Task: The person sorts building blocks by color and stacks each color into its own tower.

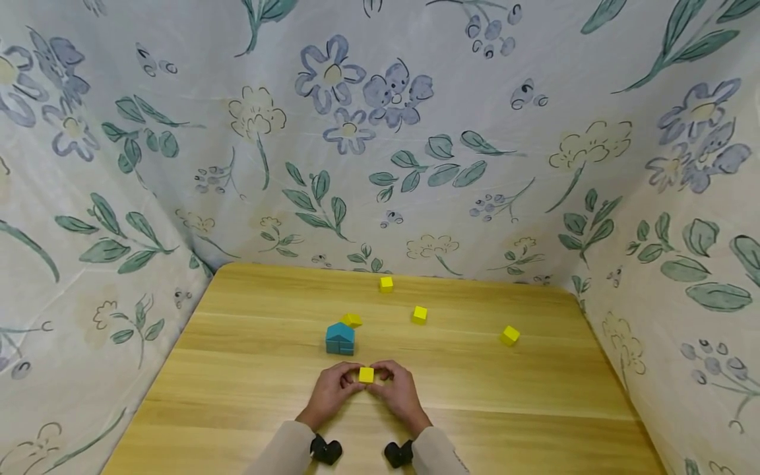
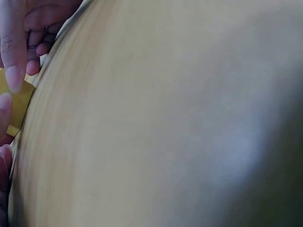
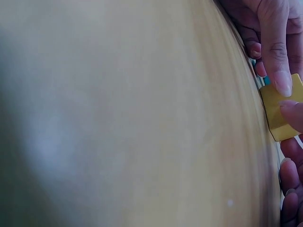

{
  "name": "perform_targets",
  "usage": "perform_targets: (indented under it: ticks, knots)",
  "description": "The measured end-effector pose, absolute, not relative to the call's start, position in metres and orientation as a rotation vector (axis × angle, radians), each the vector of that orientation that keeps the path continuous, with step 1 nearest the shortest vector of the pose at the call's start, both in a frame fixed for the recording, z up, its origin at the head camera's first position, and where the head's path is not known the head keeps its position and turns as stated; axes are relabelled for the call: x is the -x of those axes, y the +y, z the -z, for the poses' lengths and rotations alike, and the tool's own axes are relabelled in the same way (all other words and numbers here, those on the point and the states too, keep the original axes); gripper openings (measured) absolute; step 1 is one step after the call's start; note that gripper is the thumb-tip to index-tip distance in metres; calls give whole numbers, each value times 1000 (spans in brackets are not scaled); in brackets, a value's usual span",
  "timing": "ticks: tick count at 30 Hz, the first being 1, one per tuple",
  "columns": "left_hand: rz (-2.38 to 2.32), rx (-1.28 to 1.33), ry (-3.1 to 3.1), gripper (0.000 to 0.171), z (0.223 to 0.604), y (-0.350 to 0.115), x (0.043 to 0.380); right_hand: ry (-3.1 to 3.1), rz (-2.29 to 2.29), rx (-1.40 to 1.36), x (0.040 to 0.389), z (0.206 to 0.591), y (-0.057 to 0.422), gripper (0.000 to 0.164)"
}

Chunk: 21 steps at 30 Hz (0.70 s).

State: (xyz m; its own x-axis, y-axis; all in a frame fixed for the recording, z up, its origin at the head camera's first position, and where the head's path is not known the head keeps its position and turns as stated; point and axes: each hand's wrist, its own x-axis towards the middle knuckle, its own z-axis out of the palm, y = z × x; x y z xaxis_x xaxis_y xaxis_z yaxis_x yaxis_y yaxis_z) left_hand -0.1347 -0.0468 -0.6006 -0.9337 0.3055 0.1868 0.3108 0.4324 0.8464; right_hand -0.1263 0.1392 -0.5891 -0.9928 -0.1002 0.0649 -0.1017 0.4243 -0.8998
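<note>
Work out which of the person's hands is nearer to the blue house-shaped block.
Left. The left hand is just on the person's side of the blue house-shaped block; the right hand is also on that side, but farther off to the right.

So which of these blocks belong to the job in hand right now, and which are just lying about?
In the job now:
held yellow block, pinched by left hand and right hand

Lying about, untouched (possibly for later):
blue block group
yellow piece behind it
back yellow cube
middle yellow cube
rightmost yellow cube
</note>
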Motion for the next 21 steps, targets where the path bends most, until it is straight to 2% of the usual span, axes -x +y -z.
perform_targets:
  ticks: [14,21]
  knots:
    - [1592,552,-2653,34,603,-46,134,-2711,-1777,-265,129,583,154,34]
    - [1575,552,-2686,35,602,-47,134,-2588,-1885,-75,139,579,183,35]
